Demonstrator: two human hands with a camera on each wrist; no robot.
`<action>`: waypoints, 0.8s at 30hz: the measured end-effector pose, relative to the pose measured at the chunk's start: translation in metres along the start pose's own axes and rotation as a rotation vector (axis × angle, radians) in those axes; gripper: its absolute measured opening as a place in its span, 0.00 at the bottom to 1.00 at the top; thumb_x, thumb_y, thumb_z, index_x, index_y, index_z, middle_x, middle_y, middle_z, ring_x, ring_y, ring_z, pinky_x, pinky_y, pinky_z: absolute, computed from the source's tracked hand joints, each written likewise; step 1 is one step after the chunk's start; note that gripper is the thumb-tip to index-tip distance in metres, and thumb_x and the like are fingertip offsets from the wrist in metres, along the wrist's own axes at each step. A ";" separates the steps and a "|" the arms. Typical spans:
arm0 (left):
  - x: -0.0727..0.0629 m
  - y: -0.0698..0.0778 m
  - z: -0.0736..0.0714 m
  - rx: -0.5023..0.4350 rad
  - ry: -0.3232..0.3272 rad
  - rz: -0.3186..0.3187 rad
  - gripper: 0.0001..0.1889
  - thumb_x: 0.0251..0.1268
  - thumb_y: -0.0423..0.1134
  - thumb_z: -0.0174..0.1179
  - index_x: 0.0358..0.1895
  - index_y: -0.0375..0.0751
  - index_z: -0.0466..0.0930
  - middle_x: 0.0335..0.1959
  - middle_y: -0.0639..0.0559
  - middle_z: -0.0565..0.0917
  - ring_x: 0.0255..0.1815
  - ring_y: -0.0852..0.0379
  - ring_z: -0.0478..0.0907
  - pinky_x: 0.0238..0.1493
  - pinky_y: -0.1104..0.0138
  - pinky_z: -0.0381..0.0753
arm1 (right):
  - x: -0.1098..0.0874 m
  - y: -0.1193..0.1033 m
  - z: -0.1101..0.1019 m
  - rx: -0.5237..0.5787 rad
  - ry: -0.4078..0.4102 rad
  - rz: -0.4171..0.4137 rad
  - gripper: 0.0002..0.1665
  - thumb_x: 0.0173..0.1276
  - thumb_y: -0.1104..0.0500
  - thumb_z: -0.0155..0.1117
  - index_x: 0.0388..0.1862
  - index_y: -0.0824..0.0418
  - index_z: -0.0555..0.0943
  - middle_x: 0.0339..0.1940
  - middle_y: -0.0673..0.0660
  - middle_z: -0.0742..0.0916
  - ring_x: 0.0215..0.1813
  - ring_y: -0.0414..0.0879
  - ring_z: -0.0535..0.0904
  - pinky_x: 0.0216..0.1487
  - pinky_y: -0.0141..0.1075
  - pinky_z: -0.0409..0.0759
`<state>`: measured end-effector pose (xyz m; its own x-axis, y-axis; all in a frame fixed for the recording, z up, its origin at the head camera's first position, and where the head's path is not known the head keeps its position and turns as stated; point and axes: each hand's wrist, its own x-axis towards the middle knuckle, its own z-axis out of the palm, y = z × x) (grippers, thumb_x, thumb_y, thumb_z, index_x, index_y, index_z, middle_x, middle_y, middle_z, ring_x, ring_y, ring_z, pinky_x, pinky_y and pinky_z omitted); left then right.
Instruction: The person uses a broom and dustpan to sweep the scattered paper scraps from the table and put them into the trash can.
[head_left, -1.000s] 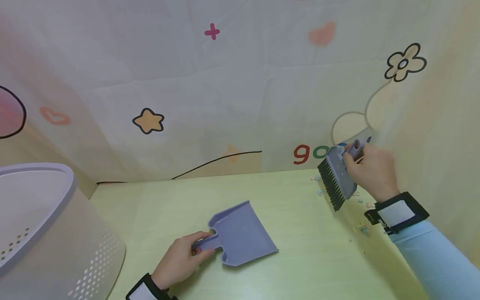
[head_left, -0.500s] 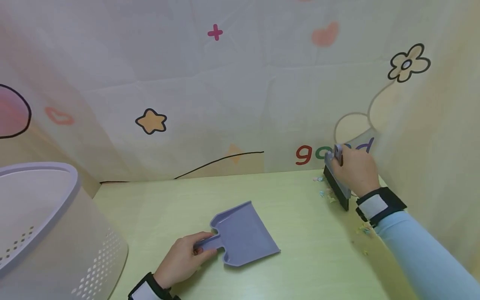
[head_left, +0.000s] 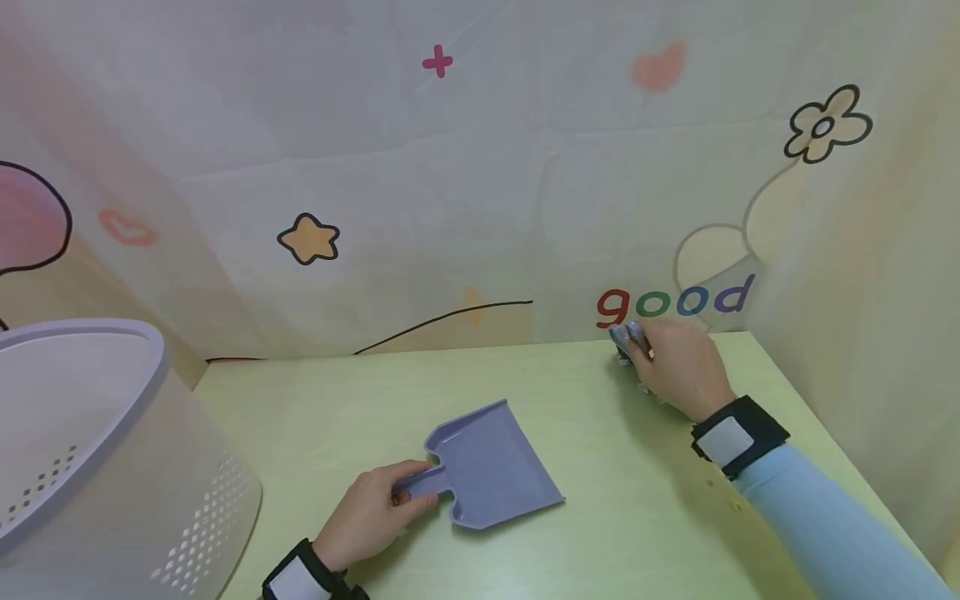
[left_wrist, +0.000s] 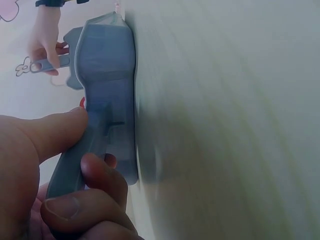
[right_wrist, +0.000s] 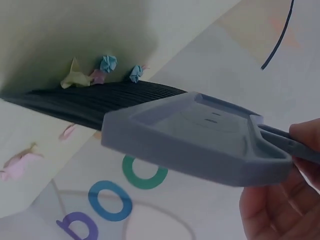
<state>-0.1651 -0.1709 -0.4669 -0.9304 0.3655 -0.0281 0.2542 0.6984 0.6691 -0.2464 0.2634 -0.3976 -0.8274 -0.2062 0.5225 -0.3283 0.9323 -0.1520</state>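
Note:
My left hand (head_left: 367, 518) grips the handle of a purple-grey dustpan (head_left: 498, 471), which lies on the table with its wide edge facing right. In the left wrist view the thumb and curled fingers wrap that handle. At the far right of the table, my right hand (head_left: 686, 371) holds a small hand brush (right_wrist: 185, 145) by its handle. Its dark bristles (right_wrist: 100, 102) press onto the tabletop, bent over, as the right wrist view shows. Crumpled paper scraps in yellow (right_wrist: 75, 79) and blue (right_wrist: 108, 63) sit right along the bristles. A pink scrap (right_wrist: 21, 165) lies on the brush's other side.
A tall white basket (head_left: 202, 500) with a purple rim stands at the left, near my left hand. Behind the pale green table (head_left: 600, 542) hangs a printed curtain (head_left: 450, 192). A few yellow scraps (head_left: 735, 505) lie beside the right forearm.
My right hand has lowered the brush to the tabletop and moved it leftward along the back edge. Some scraps there are now hidden behind the hand. The left hand and dustpan keep their place.

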 end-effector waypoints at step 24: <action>0.001 0.000 0.000 -0.001 -0.007 -0.011 0.22 0.68 0.54 0.69 0.60 0.49 0.84 0.27 0.62 0.77 0.22 0.68 0.70 0.23 0.72 0.69 | -0.114 -0.081 -0.002 -0.065 0.107 -0.712 0.28 0.84 0.63 0.31 0.40 0.57 0.83 0.33 0.48 0.86 0.33 0.42 0.79 0.36 0.36 0.79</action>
<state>-0.1661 -0.1708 -0.4673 -0.9311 0.3625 -0.0403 0.2442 0.7017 0.6693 -0.1246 0.2123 -0.4429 -0.3728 -0.7428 0.5561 -0.7403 0.5994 0.3044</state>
